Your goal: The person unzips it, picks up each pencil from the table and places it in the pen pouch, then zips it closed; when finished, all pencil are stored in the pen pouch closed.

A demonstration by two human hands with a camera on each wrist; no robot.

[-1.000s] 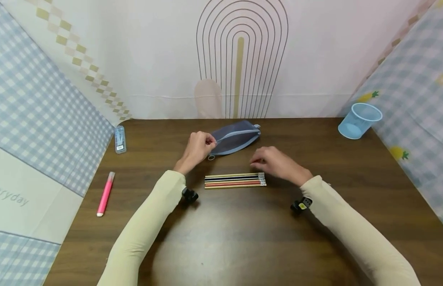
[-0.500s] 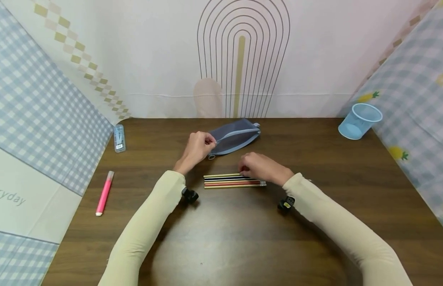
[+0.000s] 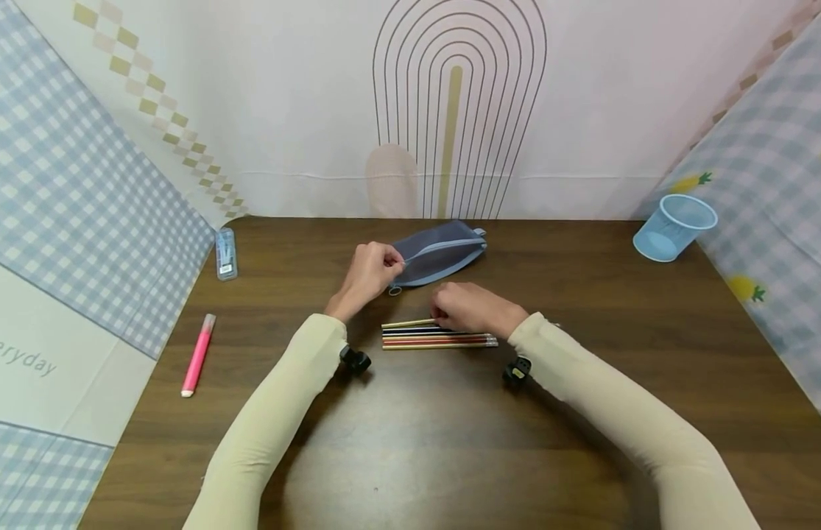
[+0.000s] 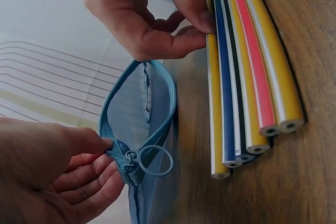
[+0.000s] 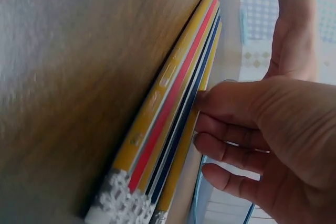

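My left hand pinches the rim at the near left end of a blue-grey zip pencil case. The case's mouth gapes in the left wrist view, where a zipper pull ring hangs beside the fingers. In front of the case, several pencils in yellow, red, blue and black lie side by side, eraser ends to the right. With thumb and fingers, my right hand pinches the farthest yellow pencil around its middle; its left end looks slightly turned away from the row.
A pink marker lies at the table's left side. Behind it, near the back left corner, is a small clear blue case. A light-blue cup stands tilted-looking at the back right. Patterned cloth hangs behind and on both sides.
My right hand has moved left and down onto the pencils and now pinches the far yellow one. The left hand keeps its hold on the case.
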